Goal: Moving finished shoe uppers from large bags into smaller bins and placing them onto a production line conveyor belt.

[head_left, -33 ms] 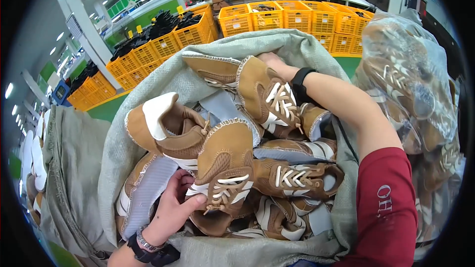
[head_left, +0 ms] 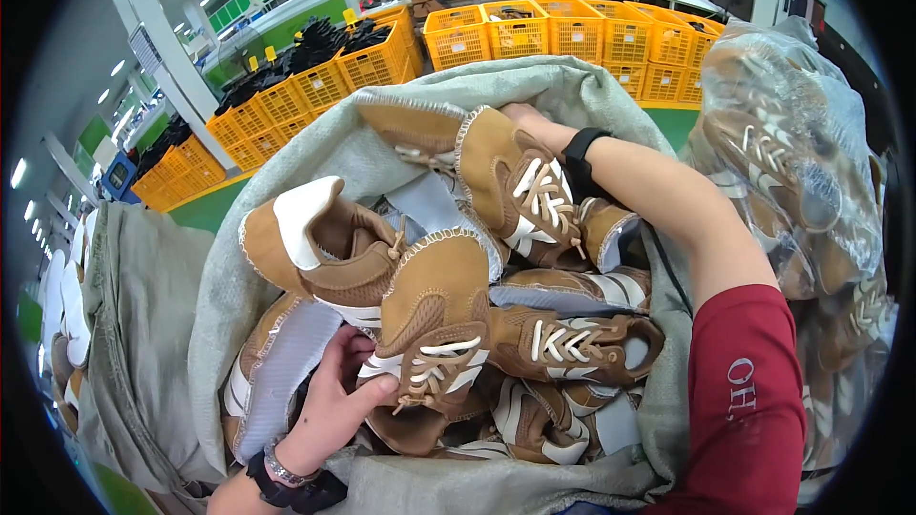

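A large grey-green woven sack (head_left: 215,324) stands before me, filled with brown shoe uppers that have white trim and cream laces. My left hand (head_left: 343,396) grips one brown shoe upper (head_left: 434,291) by its side, thumb on the white stripe and fingers behind it. Toward the sack's far side, my right hand (head_left: 525,116) reaches behind a laced shoe upper (head_left: 501,157), which hides its fingers. Beside that lies a blurred shoe upper (head_left: 405,124) against the far rim. Left of the held one, another shoe upper (head_left: 281,243) shows its white heel patch.
A clear plastic bag (head_left: 792,133) of similar shoe uppers stands at the right. On the left is another grey sack (head_left: 143,324). Yellow crates (head_left: 572,30) line the floor beyond, some holding black pieces. Several people work at tables in the back.
The shoe upper at the far rim has tilted and blurred, showing more of its grey inside edge. Both my hands stay nearly where they were.
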The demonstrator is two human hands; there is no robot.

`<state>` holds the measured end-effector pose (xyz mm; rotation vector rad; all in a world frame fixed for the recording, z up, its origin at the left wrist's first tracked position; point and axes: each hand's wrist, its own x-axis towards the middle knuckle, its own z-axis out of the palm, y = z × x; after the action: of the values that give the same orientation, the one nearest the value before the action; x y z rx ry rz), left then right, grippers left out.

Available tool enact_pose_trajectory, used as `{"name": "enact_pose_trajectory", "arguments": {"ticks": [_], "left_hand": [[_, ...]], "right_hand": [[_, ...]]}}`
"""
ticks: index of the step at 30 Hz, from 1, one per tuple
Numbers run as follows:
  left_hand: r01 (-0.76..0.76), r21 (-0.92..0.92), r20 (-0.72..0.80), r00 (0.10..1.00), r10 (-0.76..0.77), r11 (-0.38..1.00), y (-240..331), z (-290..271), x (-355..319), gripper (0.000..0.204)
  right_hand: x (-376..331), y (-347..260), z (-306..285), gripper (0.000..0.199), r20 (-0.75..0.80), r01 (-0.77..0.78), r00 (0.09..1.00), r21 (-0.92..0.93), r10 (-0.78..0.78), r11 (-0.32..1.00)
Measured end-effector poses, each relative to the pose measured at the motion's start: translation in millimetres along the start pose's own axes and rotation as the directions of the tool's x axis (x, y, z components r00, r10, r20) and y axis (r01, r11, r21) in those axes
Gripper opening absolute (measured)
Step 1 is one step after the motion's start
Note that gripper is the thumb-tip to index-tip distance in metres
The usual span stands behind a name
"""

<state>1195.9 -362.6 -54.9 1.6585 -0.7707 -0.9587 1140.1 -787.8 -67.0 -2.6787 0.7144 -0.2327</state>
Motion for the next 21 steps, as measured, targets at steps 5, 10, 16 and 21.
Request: {"name": "enact_pose_trajectory", "arguments": {"ticks": [5, 10, 16, 21], "left_hand": [[-0.230, 0.575, -0.125, 0.924, 0.363, 0.785, 16.9, 0.6, -9.3, 0.094], [-0.125, 0.626, -0.149, 0.950, 0.276, 0.769, 6.3, -7.6, -25.3, 0.091], [-0.028, 0.410, -0.179, 0.978, 0.111, 0.912, -1.4, -12.6, -36.1, 0.086], [-0.095, 0.395, 0.027, 0.995, 0.092, 0.914, -12.4, -12.1, -50.6, 0.113]], "right_hand": [[19.5, 24.2, 25.1, 0.054, 0.175, -0.029, 0.984, 0.038, 0.022, 0.999], [-16.2, -21.2, 1.4, 0.045, -0.018, -0.019, 1.000, -0.165, 0.016, 0.986], [-11.4, 13.8, 13.8, 0.044, 0.024, 0.100, 0.995, 0.076, -0.102, 0.992], [25.9, 56.1, 39.4, 0.043, 0.129, 0.214, 0.960, 0.236, -0.249, 0.948]]}}
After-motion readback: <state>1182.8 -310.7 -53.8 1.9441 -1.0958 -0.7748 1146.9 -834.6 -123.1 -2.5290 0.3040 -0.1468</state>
